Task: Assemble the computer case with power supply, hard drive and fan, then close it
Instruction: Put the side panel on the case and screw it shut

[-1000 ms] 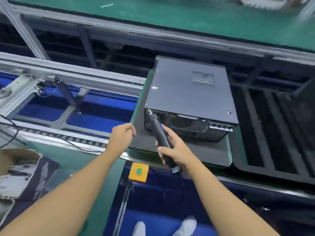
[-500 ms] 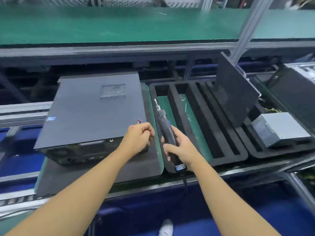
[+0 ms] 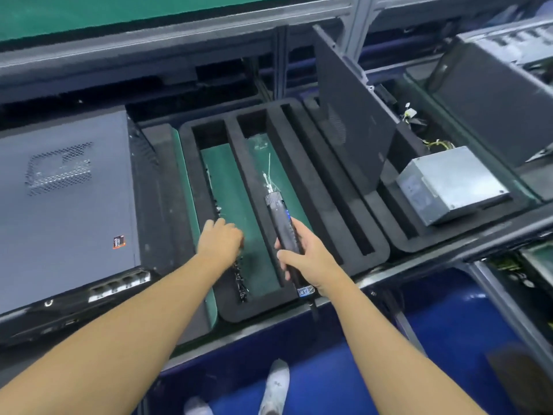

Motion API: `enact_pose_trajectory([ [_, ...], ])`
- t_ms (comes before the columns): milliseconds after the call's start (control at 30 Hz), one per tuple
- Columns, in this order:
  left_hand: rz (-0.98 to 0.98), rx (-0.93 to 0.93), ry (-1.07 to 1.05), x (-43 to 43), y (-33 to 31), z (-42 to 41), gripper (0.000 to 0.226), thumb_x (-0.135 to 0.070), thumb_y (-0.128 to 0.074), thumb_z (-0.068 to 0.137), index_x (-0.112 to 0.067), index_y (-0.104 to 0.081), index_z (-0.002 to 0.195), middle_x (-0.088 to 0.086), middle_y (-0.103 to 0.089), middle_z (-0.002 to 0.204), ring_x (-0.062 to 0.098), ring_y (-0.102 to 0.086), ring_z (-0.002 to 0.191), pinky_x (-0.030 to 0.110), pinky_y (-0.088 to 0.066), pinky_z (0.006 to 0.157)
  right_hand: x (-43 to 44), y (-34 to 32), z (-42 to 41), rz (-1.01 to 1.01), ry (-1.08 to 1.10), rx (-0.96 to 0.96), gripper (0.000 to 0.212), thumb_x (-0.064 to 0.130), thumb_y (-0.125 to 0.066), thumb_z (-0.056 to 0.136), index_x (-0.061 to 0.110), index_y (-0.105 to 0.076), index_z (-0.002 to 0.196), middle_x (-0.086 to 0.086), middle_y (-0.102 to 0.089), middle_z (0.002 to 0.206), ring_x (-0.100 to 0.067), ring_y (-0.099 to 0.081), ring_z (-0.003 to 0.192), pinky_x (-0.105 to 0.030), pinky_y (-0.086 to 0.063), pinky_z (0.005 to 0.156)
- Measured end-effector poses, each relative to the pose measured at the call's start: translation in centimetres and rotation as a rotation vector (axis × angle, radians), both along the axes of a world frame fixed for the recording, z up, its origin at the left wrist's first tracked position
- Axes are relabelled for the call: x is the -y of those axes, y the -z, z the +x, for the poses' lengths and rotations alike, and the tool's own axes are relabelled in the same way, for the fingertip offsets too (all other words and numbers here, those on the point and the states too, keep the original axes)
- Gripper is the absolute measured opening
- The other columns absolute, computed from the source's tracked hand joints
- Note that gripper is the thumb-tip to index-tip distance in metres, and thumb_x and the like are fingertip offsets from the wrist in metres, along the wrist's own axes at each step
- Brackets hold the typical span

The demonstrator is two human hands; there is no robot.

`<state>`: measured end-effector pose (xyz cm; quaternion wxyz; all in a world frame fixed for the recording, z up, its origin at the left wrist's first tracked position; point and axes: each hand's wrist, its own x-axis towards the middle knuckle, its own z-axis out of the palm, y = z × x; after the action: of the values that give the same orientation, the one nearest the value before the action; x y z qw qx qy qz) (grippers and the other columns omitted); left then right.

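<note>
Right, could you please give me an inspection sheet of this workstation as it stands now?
Surface: black foam tray with long slots, green bottom showing in two of them.
Job's things: closed computer case at left; silver power supply in the next tray at right; side panel standing on edge beside it.
Clutter: small dark parts along the leftmost slot, too small to identify.
Hands: left hand reaches into that slot, fingers hidden; right hand grips the electric screwdriver, tip pointing away.
Cables: screwdriver cord drops from its rear; yellow wires behind the power supply.
Surroundings: green shelf above; blue floor below.
</note>
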<state>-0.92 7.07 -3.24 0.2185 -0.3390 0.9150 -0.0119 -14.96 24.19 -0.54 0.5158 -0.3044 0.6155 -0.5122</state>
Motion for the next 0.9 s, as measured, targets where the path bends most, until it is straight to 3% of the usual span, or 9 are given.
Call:
enact_pose_trajectory([
  [67,-0.067,0.139,0.043,0.6,1.5,-0.9,0.021,-0.032,-0.064,0.089,-0.029,-0.068,0.109,-0.006,-0.066,0.111,0.019,-0.052,0.11,0.035,-0.031,0.092,0.3,1.1,-0.3,0.005,0.001,0.022,0.064,0.004,-0.065,0.088,0.037,-0.051,0.142,0.003,-0.065,0.095,-0.018,-0.06,0.071,-0.037,-0.056,0.063],
  [233,-0.13,0.306,0.101,0.3,4.3,-2.8,0.018,-0.015,-0.055,0.086,-0.027,-0.064,0.097,-0.007,-0.071,0.098,0.016,-0.063,0.094,0.033,-0.028,0.095,0.8,2.9,-1.2,0.009,0.008,0.062,0.064,0.008,-0.066,0.087,0.037,-0.051,0.142,0.003,-0.066,0.098,-0.019,-0.06,0.071,-0.037,-0.056,0.063],
  [433,-0.092,0.226,-0.002,-0.2,5.9,-3.5,0.022,-0.005,-0.05,0.084,-0.026,-0.057,0.087,-0.006,-0.071,0.099,0.017,-0.068,0.095,0.031,-0.031,0.087,1.5,3.6,-2.0,-0.006,0.008,0.094,0.064,0.007,-0.065,0.086,0.037,-0.052,0.141,0.003,-0.065,0.098,-0.017,-0.058,0.069,-0.036,-0.055,0.061],
  [600,-0.054,0.223,-0.019,0.0,5.5,-3.7,0.031,-0.002,-0.049,0.085,-0.026,-0.061,0.101,-0.005,-0.069,0.106,0.019,-0.067,0.1,0.031,-0.033,0.09,1.7,3.4,-2.0,-0.014,-0.008,0.1,0.063,0.006,-0.064,0.086,0.04,-0.054,0.138,0.003,-0.064,0.097,-0.017,-0.058,0.069,-0.035,-0.055,0.061],
  [700,0.01,0.168,-0.081,0.0,4.8,-3.8,0.026,-0.004,-0.056,0.086,-0.02,-0.064,0.105,0.001,-0.068,0.111,0.024,-0.068,0.103,0.029,-0.037,0.08,1.8,2.8,-1.9,-0.023,-0.024,0.083,0.061,0.006,-0.064,0.087,0.041,-0.055,0.136,0.003,-0.064,0.097,-0.016,-0.058,0.069,-0.034,-0.055,0.062],
  [800,0.234,-0.187,-0.437,0.9,2.7,-3.6,0.016,-0.007,-0.06,0.084,-0.01,-0.072,0.094,0.011,-0.071,0.098,0.033,-0.069,0.091,0.032,-0.052,0.074,1.7,1.6,-1.8,-0.034,-0.034,0.066,0.063,0.003,-0.063,0.089,0.04,-0.054,0.139,0.001,-0.063,0.098,-0.017,-0.058,0.07,-0.035,-0.055,0.062],
  [900,0.594,-0.858,-0.854,1.2,0.1,-2.9,0.013,-0.003,-0.064,0.08,-0.01,-0.075,0.077,0.008,-0.076,0.079,0.019,-0.073,0.073,0.03,-0.06,0.072,1.6,0.1,-1.5,-0.057,-0.053,0.052,0.063,0.001,-0.062,0.089,0.036,-0.053,0.14,-0.002,-0.062,0.099,-0.02,-0.057,0.07,-0.039,-0.055,0.062],
])
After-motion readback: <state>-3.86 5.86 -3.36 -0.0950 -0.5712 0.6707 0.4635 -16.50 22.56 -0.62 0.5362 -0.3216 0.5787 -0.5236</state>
